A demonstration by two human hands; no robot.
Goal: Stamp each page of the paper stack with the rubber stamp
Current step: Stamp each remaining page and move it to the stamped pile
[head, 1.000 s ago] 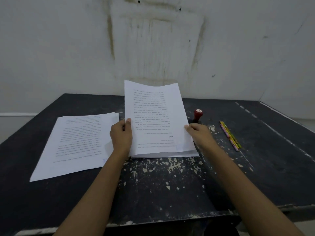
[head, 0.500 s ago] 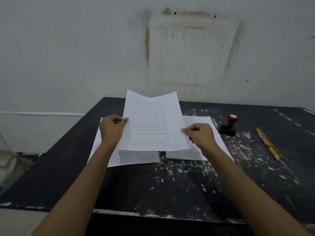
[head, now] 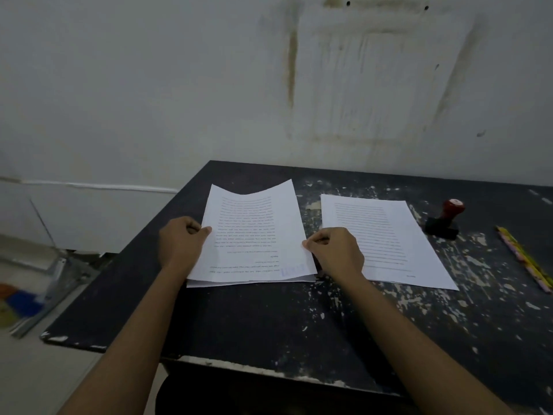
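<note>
With both hands pinching it, left hand [head: 182,244] on one edge, right hand [head: 336,253] on the other, a printed sheet [head: 254,235] lies over the left pile [head: 209,283]. Second pile [head: 401,241] beside it, then rubber stamp [head: 446,220] upright on the table [head: 269,319], pencils [head: 523,257] far right.

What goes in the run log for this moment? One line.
left hand: grips sheet | right hand: grips sheet | rubber stamp: on table, untouched

On the table [head: 269,324], the sheet [head: 254,232] I pinch between my left hand [head: 182,244] and right hand [head: 338,253] lies left of the paper stack [head: 398,244]; the rubber stamp [head: 446,220] stands right of that, pencils [head: 523,259] farther right
</note>
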